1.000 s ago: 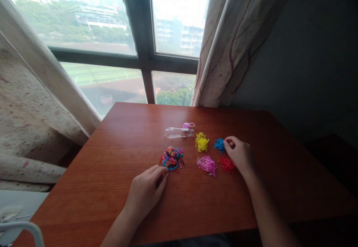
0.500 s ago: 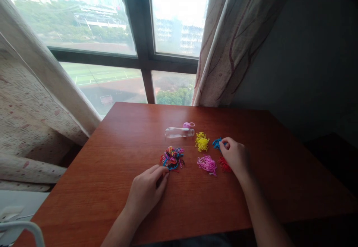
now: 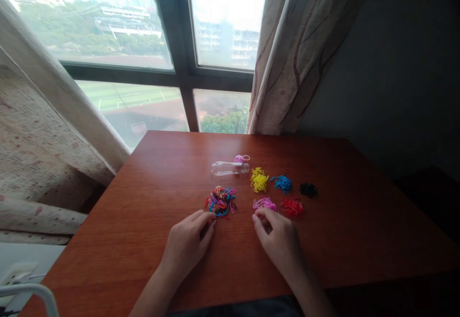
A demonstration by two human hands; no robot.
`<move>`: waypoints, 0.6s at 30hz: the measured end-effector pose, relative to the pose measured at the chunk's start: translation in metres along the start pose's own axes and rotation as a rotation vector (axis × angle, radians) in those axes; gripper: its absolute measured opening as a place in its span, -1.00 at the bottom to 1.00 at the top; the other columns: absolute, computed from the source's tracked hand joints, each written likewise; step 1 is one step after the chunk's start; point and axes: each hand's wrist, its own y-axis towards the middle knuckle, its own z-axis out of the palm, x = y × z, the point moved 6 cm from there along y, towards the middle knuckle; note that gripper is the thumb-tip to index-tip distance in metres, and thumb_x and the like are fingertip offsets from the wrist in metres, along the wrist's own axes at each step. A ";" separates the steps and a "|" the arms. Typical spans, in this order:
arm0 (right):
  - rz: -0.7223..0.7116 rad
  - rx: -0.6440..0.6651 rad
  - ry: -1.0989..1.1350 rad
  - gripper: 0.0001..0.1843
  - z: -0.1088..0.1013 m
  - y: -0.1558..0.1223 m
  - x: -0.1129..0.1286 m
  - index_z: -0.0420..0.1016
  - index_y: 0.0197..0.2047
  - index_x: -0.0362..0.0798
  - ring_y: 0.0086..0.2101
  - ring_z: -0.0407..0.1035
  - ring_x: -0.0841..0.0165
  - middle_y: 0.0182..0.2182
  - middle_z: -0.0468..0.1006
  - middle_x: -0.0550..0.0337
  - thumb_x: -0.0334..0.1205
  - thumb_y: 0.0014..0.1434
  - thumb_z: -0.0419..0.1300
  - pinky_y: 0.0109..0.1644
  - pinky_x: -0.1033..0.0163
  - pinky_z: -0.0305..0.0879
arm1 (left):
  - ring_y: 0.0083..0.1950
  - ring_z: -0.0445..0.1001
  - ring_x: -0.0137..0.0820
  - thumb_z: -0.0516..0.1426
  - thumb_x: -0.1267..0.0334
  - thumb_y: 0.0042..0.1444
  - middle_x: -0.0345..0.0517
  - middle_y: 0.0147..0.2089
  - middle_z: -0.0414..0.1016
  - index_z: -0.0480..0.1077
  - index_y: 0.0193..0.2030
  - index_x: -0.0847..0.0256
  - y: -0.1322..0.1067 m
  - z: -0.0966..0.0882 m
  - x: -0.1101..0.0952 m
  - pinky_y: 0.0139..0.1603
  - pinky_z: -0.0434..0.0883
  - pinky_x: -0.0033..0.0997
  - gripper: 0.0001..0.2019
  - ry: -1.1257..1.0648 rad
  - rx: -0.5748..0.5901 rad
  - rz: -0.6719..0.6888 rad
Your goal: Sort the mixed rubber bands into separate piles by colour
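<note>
My left hand point(image 3: 190, 235) rests at the near edge of a mixed-colour pile of small plastic stitch markers point(image 3: 222, 199). Its thumb and forefinger are pinched on a marker at the pile's edge, whose colour is hard to make out. My right hand point(image 3: 276, 231) is just in front of the pink stitch markers point(image 3: 265, 204), partly covering them. Its fingers are curled with thumb and forefinger close together, and nothing shows between them. Sorted heaps of yellow markers point(image 3: 259, 181), blue markers point(image 3: 283, 183), red markers point(image 3: 292, 207) and black markers point(image 3: 308, 189) lie around.
Behind the heaps a clear bottle point(image 3: 229, 168) lies on its side, with a pink looped cap point(image 3: 240, 158) beside it. Everything lies on a brown wooden table point(image 3: 154, 178) by a window. Curtains point(image 3: 283, 77) hang at both sides; a white tube point(image 3: 32, 290) is at the lower left.
My right hand has left the blue heap and moved left and nearer to me, uncovering the blue, red and black heaps. My left hand has stayed at the mixed pile.
</note>
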 end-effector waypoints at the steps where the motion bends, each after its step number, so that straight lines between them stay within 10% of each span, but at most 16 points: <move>1: -0.006 0.021 0.018 -0.82 0.007 -0.005 0.004 0.45 -0.34 -0.01 -0.48 0.39 0.39 -0.50 0.51 0.26 -0.24 0.28 0.08 -0.36 0.35 0.12 | -0.26 0.55 -0.36 0.03 0.21 0.29 -0.18 -0.24 0.57 0.46 -0.18 0.10 0.000 0.000 0.000 -0.27 0.40 -0.43 -0.82 0.003 -0.001 0.000; 18: -0.077 0.132 -0.027 -0.86 0.034 -0.026 0.019 0.40 -0.32 0.02 -0.41 0.36 0.38 -0.45 0.50 0.29 -0.39 0.23 0.09 -0.30 0.30 0.04 | -0.20 0.59 -0.34 0.02 0.20 0.29 -0.18 -0.16 0.61 0.43 0.03 0.09 0.001 -0.001 0.000 -0.27 0.44 -0.44 -0.75 0.061 -0.066 0.026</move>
